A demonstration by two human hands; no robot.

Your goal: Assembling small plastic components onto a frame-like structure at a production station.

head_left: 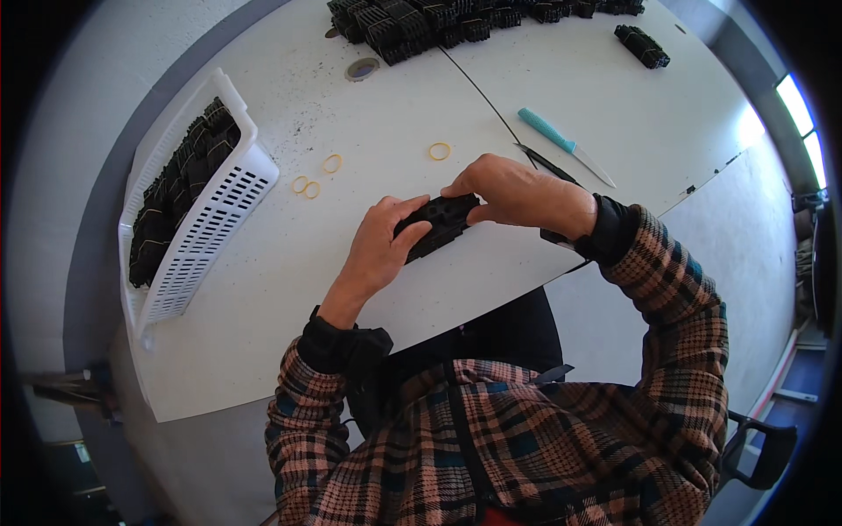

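Between my two hands, low over the white table (351,254), is a bundle of black plastic parts (438,230). My left hand (383,238) grips its left end, thumb on the near side and fingers at the far side. At the other end my right hand (509,195) pinches it between thumb and fingers. Beyond the bundle lies a yellow rubber band (439,152). More rubber bands (332,164) are to the left of it. A black pointed tool (548,165) lies partly behind my right hand, beside a knife with a turquoise handle (545,131).
A white plastic basket (215,210) at the left holds several banded black bundles (180,180). Many more black bundles (395,26) are piled along the far side, with a single bundle (642,46) at the far right. A roll of tape (361,69) and dark crumbs lie far left.
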